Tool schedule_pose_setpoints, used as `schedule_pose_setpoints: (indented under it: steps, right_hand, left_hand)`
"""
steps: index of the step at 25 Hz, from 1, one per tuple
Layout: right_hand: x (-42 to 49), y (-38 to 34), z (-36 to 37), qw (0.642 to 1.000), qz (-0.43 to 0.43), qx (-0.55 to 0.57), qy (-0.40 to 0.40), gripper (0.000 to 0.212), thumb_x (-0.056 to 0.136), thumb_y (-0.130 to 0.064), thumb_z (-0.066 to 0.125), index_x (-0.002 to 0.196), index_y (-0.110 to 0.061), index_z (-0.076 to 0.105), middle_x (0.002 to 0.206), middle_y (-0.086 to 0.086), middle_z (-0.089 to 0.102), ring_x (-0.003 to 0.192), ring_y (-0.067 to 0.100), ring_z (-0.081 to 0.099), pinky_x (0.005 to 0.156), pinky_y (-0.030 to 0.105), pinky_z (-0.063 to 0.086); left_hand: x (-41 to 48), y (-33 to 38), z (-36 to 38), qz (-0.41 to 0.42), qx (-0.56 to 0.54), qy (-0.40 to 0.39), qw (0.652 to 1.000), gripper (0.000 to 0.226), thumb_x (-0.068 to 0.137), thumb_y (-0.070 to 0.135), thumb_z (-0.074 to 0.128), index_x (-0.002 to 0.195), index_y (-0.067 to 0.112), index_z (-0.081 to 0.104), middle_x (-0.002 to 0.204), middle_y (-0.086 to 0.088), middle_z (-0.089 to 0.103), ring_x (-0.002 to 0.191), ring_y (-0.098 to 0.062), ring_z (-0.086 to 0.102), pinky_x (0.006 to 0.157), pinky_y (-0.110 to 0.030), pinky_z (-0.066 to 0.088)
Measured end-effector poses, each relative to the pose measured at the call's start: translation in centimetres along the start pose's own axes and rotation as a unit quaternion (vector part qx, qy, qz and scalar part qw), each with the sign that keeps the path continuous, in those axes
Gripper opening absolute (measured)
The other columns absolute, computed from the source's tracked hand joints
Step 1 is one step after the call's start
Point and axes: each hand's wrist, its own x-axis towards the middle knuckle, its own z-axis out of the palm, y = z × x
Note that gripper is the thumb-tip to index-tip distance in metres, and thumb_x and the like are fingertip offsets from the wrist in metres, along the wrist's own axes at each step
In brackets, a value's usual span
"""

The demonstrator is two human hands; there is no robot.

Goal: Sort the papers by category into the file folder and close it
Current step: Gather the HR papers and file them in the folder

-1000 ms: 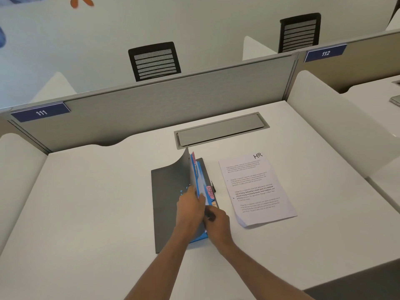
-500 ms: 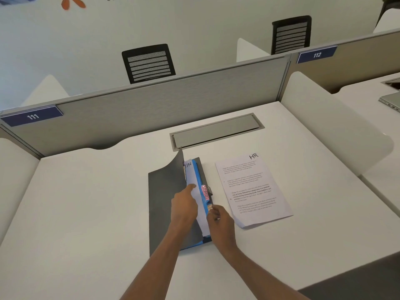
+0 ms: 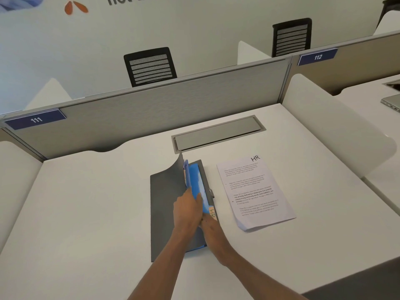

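From the head camera, the gray file folder (image 3: pixel 164 215) lies near the middle of the white tabletop (image 3: pixel 86 202), just in front of the person; its front cover (image 3: pixel 176 169) stands up and curls over to the left, so the pockets behind it are largely hidden; only a sliver of blue dividers (image 3: pixel 194 180) shows between the cover and the back board. The left hand (image 3: pixel 187 211) reaches into that gap with its back to the camera; its fingers stretch fairly straight against the blue leaves, wrapped round nothing that shows. The right hand (image 3: pixel 211 226) sits just beside and partly under the left one at the folder's right edge; its fingers are covered by the left hand, so I cannot tell whether they pinch a leaf or lie loose. A tan index tab (image 3: pixel 212 213) pokes out by the right hand; it bears dark handwriting, too small and blurred to read. To the right of the folder, apart from it, lies a loose printed sheet (image 3: pixel 255 191) headed "HR" in handwriting; its paragraphs are too fine to read. Behind, a metal cable hatch (image 3: pixel 218 133) is set into the tabletop; the gray partition (image 3: pixel 151 118) carries the "111" plate (image 3: pixel 35 120) and the "112" plate (image 3: pixel 317 56), both blue with white numerals; the wall lettering (image 3: pixel 134 0) is cut off by the top edge; a laptop (image 3: pixel 390 102) is cropped at the right.
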Motion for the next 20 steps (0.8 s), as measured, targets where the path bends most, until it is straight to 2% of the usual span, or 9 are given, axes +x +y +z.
schedule_pose_setpoints:
  steps: [2,5,7,8,9,11,14,16,20]
  right_hand:
    - [-0.1,-0.2,-0.2,1.000,0.019,-0.002,-0.005,0.027,0.110,-0.021,0.041,0.117,-0.012,0.066,0.108,0.002,0.070,0.102,0.008,0.063,0.088,0.017,0.054]
    - [0.2,-0.1,-0.8,0.997,-0.004,-0.078,-0.009,0.027,0.108,-0.020,0.046,0.123,-0.018,0.068,0.114,-0.008,0.073,0.103,-0.001,0.065,0.089,0.010,0.049]
    - [0.5,-0.2,-1.2,0.991,-0.028,-0.129,0.019,0.027,0.105,-0.019,0.052,0.126,-0.019,0.069,0.118,-0.007,0.073,0.103,0.000,0.065,0.092,0.007,0.049]
    - [0.9,-0.1,-1.5,0.989,-0.034,-0.134,0.049,0.026,0.103,-0.018,0.056,0.126,-0.017,0.069,0.118,-0.005,0.073,0.103,0.004,0.066,0.092,0.011,0.052]
    - [1.3,-0.1,-2.1,0.988,-0.033,-0.128,0.080,0.024,0.101,-0.016,0.060,0.123,-0.015,0.070,0.115,-0.002,0.073,0.101,0.008,0.067,0.090,0.015,0.054]
    - [2.1,-0.6,-4.1,0.981,-0.044,-0.119,0.150,0.020,0.096,-0.010,0.064,0.114,-0.011,0.071,0.107,0.003,0.074,0.094,0.016,0.069,0.082,0.021,0.056]
    - [3.5,-1.5,-8.5,0.948,-0.076,-0.171,0.258,0.021,0.089,-0.006,0.070,0.110,-0.009,0.071,0.104,0.009,0.073,0.095,0.025,0.069,0.088,0.039,0.059]
    - [4.1,-2.1,-11.7,0.918,-0.063,-0.249,0.304,0.031,0.089,-0.013,0.073,0.118,-0.006,0.067,0.114,0.014,0.068,0.107,0.032,0.064,0.093,0.041,0.054]
    - [4.3,-2.7,-16.9,0.827,0.090,-0.441,0.336,0.068,0.088,-0.046,0.070,0.134,-0.001,0.049,0.134,0.020,0.052,0.123,0.038,0.050,0.096,0.045,0.048]
  left_hand:
    - [0.2,-0.1,-0.1,0.009,0.002,-0.024,1.000,0.046,0.105,0.013,0.044,0.150,0.018,0.048,0.110,-0.009,0.073,0.094,-0.029,0.073,0.079,-0.041,0.063]
    - [0.2,-0.4,0.0,-0.014,-0.057,-0.032,0.998,0.080,0.099,0.005,0.047,0.165,0.035,0.013,0.085,-0.005,0.068,0.074,-0.022,0.070,0.055,-0.027,0.050]
    - [0.5,-0.8,0.6,-0.044,-0.082,-0.015,0.996,0.054,0.097,0.011,0.059,0.149,0.014,0.045,0.082,-0.005,0.070,0.068,-0.018,0.067,0.053,-0.030,0.053]
    - [0.7,-1.0,0.9,-0.060,-0.080,-0.011,0.995,0.024,0.095,0.013,0.063,0.118,0.008,0.064,0.079,-0.005,0.071,0.063,-0.017,0.064,0.057,-0.034,0.058]
    - [0.8,-1.0,1.0,-0.066,-0.089,-0.010,0.994,0.008,0.092,0.014,0.066,0.087,0.008,0.066,0.072,-0.005,0.068,0.057,-0.016,0.058,0.058,-0.034,0.059]
    - [1.3,-1.6,1.6,-0.078,-0.108,-0.018,0.991,0.030,0.085,0.014,0.069,0.059,0.009,0.056,0.056,-0.006,0.056,0.049,-0.020,0.047,0.052,-0.030,0.047]
    - [2.1,-2.5,2.2,-0.106,-0.139,-0.031,0.984,0.029,0.076,0.019,0.071,0.058,-0.001,0.061,0.054,-0.020,0.060,0.050,-0.020,0.052,0.052,-0.034,0.053]
    - [3.0,-3.4,2.8,-0.122,-0.163,-0.020,0.979,0.034,0.070,0.022,0.072,0.064,-0.010,0.064,0.062,-0.026,0.068,0.049,-0.020,0.056,0.054,-0.044,0.063]
    - [3.8,-4.0,3.4,-0.152,-0.188,-0.040,0.970,0.030,0.072,0.018,0.077,0.067,-0.010,0.069,0.069,-0.025,0.073,0.055,-0.034,0.072,0.059,-0.056,0.064]
